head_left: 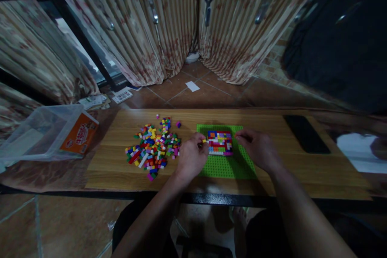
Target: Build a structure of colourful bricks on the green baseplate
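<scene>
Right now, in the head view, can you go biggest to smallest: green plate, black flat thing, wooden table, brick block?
1. Wooden table
2. Green plate
3. Black flat thing and brick block: too alike to rank

At nine o'clock, the left edge crops the plastic box (39,129). The left grip (193,153) partly hides a yellow brick (204,140); anything in the right grip (256,144), toward four o'clock, is too small to tell.

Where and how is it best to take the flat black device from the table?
Probably from above with the right hand, gripping the flat black device by its two long edges: it lies flat, looks thin, and both edges are uncovered.
</scene>
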